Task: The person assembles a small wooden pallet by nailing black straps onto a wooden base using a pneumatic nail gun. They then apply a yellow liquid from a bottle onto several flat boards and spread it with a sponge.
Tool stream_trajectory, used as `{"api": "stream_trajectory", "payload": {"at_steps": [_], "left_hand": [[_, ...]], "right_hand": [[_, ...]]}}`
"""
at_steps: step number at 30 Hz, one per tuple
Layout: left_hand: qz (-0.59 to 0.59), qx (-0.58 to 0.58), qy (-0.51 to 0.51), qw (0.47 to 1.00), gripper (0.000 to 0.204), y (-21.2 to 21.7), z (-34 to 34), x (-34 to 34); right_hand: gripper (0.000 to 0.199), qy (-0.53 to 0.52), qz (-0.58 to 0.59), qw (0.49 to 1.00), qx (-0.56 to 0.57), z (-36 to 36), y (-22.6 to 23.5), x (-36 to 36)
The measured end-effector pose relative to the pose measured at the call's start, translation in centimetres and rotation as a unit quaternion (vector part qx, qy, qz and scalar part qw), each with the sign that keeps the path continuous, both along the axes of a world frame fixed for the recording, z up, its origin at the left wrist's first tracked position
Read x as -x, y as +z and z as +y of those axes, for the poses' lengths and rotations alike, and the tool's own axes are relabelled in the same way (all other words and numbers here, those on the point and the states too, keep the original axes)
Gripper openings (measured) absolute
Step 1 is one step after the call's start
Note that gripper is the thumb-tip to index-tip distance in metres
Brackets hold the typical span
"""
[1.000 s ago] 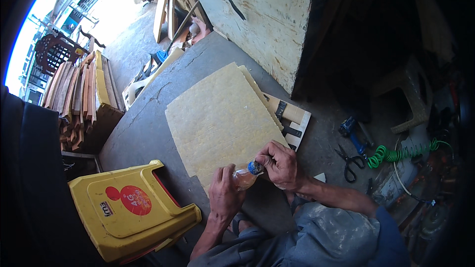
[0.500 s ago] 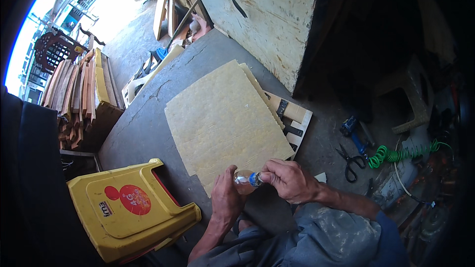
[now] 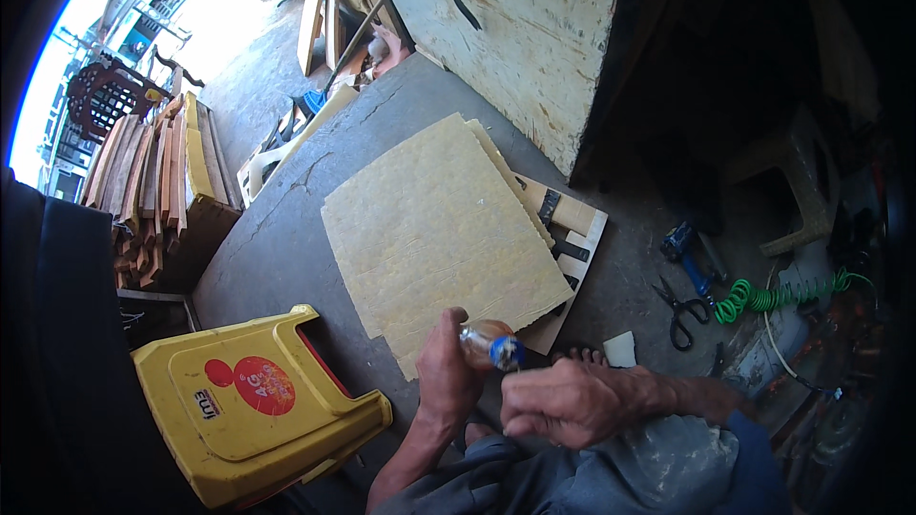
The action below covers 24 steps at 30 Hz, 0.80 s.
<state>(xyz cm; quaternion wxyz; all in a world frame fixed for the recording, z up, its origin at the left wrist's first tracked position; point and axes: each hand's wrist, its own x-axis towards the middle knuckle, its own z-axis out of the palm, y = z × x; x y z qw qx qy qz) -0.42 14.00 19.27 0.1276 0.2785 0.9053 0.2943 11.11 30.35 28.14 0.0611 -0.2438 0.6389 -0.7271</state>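
Note:
My left hand [image 3: 448, 362] is wrapped round a clear plastic bottle [image 3: 484, 343] with amber-tinted contents. Its blue cap [image 3: 507, 352] points toward my right side and has some pale residue on its top. Just below the cap, my right hand [image 3: 563, 402] is closed with its fingers curled in, apart from the cap. What it holds, if anything, is hidden. Beyond the bottle lies a flat tan foam sheet [image 3: 439, 229] with rough edges, a second layer showing at its far right side. It rests over a wooden frame [image 3: 584, 246] strung with black straps.
A yellow plastic stool [image 3: 181, 362] lies on its side at the left. Scissors [image 3: 682, 315], a blue power tool [image 3: 685, 257] and a green coiled hose [image 3: 749, 298] are at the right. Stacked wood strips [image 3: 143, 191] stand far left; a pale panel [image 3: 506, 38] stands behind.
My right hand has come off the bottle's cap and moved down toward me. The bottle has tilted so its cap faces more toward me, still in my left hand.

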Motion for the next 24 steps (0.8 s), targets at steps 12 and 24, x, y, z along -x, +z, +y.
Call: {"api": "stream_trajectory", "payload": {"at_steps": [12, 24], "left_hand": [[-0.079, -0.120, 0.033, 0.989, 0.060, -1.9, -2.7, 0.6], [-0.297, -0.334, 0.009, 0.894, 0.059, -1.6, -2.5, -0.2]], "right_hand": [[0.006, -0.511, 0.083, 0.815, -0.261, 8.0, -0.2, 4.8], [0.029, -0.506, -0.132, 0.784, -0.333, 10.0, -7.7, 2.2]]}}
